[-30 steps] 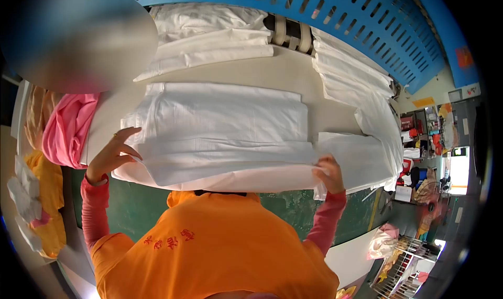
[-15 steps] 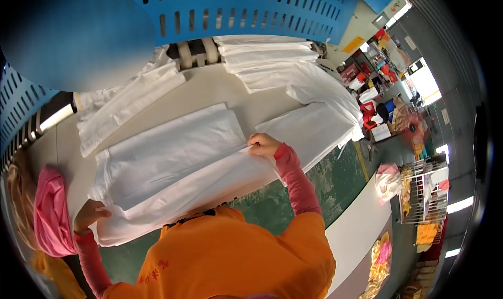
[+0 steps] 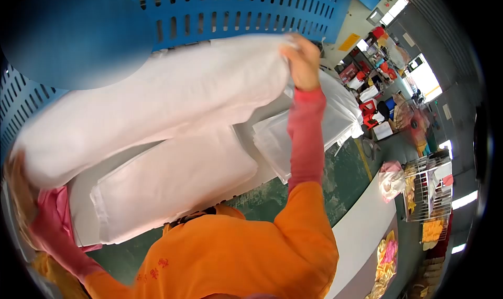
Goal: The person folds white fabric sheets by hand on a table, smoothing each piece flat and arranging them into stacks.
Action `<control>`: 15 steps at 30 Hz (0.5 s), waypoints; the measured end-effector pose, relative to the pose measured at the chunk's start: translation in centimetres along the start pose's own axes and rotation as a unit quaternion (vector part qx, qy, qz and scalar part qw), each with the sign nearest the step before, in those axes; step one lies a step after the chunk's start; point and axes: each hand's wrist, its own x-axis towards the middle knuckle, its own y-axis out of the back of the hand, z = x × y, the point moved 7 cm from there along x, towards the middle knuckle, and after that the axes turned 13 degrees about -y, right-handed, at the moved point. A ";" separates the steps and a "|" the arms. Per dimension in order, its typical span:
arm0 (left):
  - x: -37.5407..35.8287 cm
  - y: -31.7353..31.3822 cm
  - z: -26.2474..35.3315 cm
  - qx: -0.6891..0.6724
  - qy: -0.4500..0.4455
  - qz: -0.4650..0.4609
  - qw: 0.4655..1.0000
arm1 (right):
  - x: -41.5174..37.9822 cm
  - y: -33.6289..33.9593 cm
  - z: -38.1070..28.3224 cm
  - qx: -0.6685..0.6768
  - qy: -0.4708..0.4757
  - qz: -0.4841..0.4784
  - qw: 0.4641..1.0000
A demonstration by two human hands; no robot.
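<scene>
A wide white cloth [image 3: 157, 100] is stretched up in front of me, blurred by motion. My right hand [image 3: 304, 63] pinches its upper right end near the blue slotted panel. At the far left, my left hand [image 3: 18, 168] is at the cloth's other end, smeared and partly hidden, so its fingers cannot be made out. Below, another white cloth [image 3: 178, 178] lies folded flat on the table, near my body. More folded white cloth [image 3: 277, 142] lies to the right, beside my right forearm.
Beyond the table runs a blue slotted panel [image 3: 246, 13]. Pink cloth [image 3: 55, 210] and a yellow-brown cloth [image 3: 52, 270] are at the left. Green floor [image 3: 340, 178], a wire rack [image 3: 429, 189] and cluttered shelves stand to the right.
Both hands have moved up and away from my body, the left one further left. The upper white cloth is now raised off the lower one, over the back of the table.
</scene>
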 end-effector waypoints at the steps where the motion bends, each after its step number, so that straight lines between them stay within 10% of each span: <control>1: 3.1 -1.6 0.6 0.049 -0.073 -0.021 0.996 | 2.8 -0.9 1.1 -0.022 0.018 -0.001 1.000; 2: 5.8 -2.9 1.2 0.101 -0.145 -0.042 0.983 | 5.0 -0.8 2.3 -0.066 0.021 0.012 0.998; 4: 9.0 -4.1 -0.2 -0.035 -0.006 -0.018 0.999 | 8.3 -1.0 4.2 -0.148 0.028 0.034 0.988; 12: 0.4 3.1 5.6 -0.065 -0.158 0.132 0.976 | 0.9 0.3 -2.9 0.084 0.030 0.062 0.994; 15: -8.9 5.8 4.6 -0.067 -0.119 0.053 0.989 | -6.0 1.1 -1.8 0.035 0.055 -0.145 0.987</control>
